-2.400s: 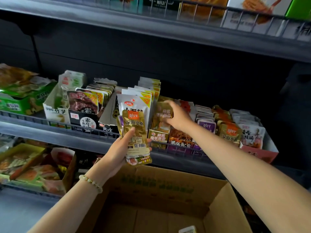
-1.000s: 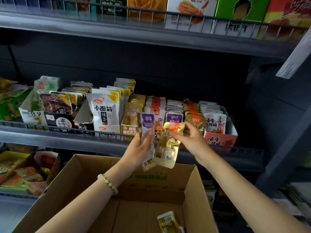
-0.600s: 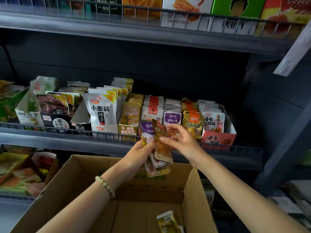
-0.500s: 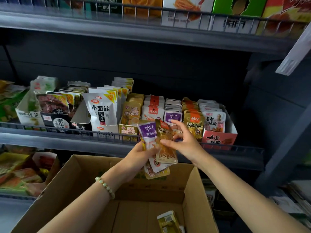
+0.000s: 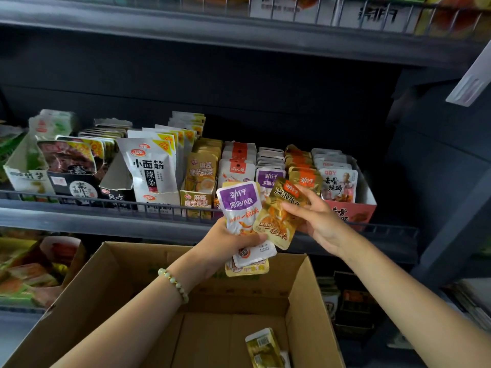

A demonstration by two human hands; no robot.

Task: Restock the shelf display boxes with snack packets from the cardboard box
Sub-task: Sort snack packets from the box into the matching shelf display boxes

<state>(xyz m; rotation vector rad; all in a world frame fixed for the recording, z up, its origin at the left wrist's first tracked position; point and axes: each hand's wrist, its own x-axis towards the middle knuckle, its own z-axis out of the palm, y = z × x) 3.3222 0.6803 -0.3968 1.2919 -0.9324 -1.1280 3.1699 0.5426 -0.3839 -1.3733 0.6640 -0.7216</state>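
My left hand grips a small stack of snack packets, a purple-and-white one in front and a gold one behind. My right hand pinches a gold packet with an orange label beside that stack, in front of the shelf rail. Behind the hands, display boxes on the middle shelf hold rows of upright packets. The open cardboard box sits below my arms, with a gold packet lying on its bottom.
A wire rail runs along the middle shelf's front edge. The upper shelf overhangs the display boxes. More snack boxes fill the lower shelf at left. A dark shelf upright stands at right.
My right hand drew the gold packet out of the left hand's stack and turned its printed front toward me. The purple packet now faces front in my left hand.
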